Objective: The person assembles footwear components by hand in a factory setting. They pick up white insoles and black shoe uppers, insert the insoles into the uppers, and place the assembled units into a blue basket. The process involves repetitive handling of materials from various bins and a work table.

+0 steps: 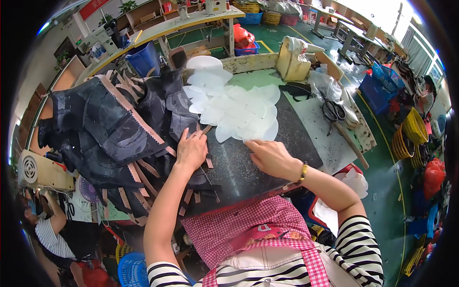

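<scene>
My left hand [192, 149] lies at the right edge of a heap of black fabric pieces [112, 119] with pinkish zigzag-edged strips [138, 123]. Its fingers are stretched out and somewhat apart, touching the fabric edge and a strip. A loose pile of thin white rounded pieces [244, 112] spreads over the dark work board [239, 172]. At the near edge of that pile is my right hand [275, 158], fingers curled together and index fingertip against the lowest white pieces. Whatever the right fingers pinch is hidden under the hand.
Right of the board lie black-handled scissors [333, 111], a wooden stick [351, 146] and a clear plastic bag [326, 86]. A yellowish block [293, 60] stands behind. More white pieces [354, 183] sit low at right. Another person [52, 229] works at lower left.
</scene>
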`<state>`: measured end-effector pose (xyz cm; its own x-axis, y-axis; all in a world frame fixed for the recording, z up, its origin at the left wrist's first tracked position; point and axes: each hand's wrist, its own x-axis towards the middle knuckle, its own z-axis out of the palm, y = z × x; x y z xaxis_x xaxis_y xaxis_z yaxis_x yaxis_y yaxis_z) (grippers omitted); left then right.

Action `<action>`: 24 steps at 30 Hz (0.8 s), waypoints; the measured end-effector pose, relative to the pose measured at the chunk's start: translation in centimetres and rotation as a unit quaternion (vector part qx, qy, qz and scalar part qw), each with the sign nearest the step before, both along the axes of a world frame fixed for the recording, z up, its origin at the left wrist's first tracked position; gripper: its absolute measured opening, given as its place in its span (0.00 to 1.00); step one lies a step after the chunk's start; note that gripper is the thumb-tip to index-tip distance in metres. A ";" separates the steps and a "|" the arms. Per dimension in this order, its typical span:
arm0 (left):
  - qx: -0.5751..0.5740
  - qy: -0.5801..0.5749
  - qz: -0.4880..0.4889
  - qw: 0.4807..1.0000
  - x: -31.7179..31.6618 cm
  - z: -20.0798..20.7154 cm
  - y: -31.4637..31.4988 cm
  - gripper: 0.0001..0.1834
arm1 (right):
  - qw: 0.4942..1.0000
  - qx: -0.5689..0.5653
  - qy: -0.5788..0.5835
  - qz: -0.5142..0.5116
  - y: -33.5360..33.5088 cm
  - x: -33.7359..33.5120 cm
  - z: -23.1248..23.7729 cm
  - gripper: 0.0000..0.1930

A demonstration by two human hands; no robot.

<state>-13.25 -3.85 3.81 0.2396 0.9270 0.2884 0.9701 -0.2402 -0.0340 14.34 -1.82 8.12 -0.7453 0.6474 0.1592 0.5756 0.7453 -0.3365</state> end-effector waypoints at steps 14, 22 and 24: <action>-0.018 -0.214 0.012 0.977 7.5 0.3 4.0 0.17 | 0.931 -0.035 0.143 0.335 -0.2 2.8 -3.5 0.16; 0.007 -0.350 0.061 0.935 11.9 -0.9 -8.3 0.15 | 0.992 0.026 0.124 -0.030 0.4 12.5 -3.2 0.17; 0.014 -0.305 0.077 0.949 12.1 -0.8 -8.1 0.15 | 0.990 0.009 0.114 -0.078 1.2 13.3 -4.0 0.17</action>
<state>-1.16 -11.94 2.99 -0.1183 0.9276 0.3543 0.8349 -0.1002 0.5412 27.64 -0.62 4.10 -0.5801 0.7466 0.3257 0.5940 0.6613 -0.4581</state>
